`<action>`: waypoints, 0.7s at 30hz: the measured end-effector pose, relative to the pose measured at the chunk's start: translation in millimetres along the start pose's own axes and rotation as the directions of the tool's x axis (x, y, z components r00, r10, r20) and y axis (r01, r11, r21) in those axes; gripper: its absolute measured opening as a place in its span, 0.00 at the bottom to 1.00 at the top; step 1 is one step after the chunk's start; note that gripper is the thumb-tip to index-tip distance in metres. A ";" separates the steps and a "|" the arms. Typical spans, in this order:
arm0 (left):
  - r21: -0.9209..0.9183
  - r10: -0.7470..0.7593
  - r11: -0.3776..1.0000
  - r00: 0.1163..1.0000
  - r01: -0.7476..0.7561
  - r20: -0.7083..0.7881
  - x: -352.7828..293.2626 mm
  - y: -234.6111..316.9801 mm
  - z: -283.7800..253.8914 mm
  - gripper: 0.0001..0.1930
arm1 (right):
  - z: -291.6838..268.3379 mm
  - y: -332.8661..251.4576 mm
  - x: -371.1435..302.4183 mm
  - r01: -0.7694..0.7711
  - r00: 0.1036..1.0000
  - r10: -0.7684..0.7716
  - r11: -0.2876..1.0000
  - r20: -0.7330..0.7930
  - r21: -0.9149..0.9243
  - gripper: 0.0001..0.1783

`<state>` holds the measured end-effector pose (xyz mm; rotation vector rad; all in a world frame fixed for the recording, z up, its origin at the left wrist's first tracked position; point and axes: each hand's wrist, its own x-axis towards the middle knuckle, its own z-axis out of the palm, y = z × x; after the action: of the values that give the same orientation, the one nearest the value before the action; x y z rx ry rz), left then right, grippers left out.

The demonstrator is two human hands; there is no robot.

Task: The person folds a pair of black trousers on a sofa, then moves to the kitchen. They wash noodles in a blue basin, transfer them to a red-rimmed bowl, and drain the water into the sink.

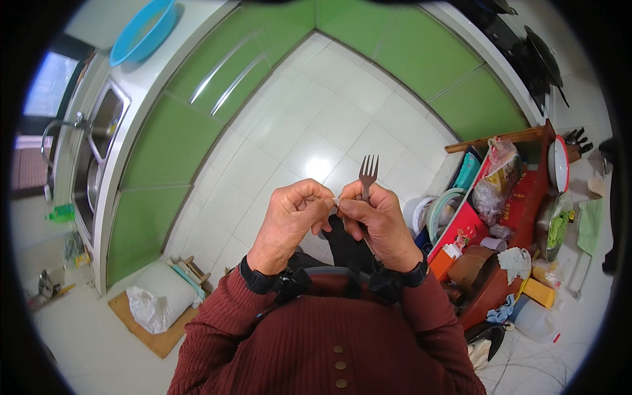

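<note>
In front of my chest, both hands meet over the floor. My right hand (383, 220) grips a dark metal fork (368, 172), its tines pointing up and away from me. The fork's handle is mostly hidden in that hand. Between the two thumbs and index fingers is a small whitish piece (336, 201), too small to name. My left hand (289, 216) pinches one side of it with closed fingers, and my right thumb and finger press at the other side.
Green cabinets (158, 151) run along the left and far sides. At left is a metal sink (108, 122), with a blue basin (143, 31) beyond it. A crowded wooden shelf (487, 283) stands close at right. A white sack (158, 296) lies on a board at lower left.
</note>
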<state>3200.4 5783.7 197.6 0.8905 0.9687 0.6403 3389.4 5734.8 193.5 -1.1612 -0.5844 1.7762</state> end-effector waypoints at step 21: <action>0.093 -0.149 0.988 0.927 0.125 0.344 231.3 36.1 127.4 0.08 | -154.8 -109.9 78.3 0.265 0.874 -0.272 0.961 -0.403 -0.076 0.09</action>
<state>3413.1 5941.4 167.0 0.9514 0.7256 0.3138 3563.1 5842.5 172.5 -1.3472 -0.4809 1.2436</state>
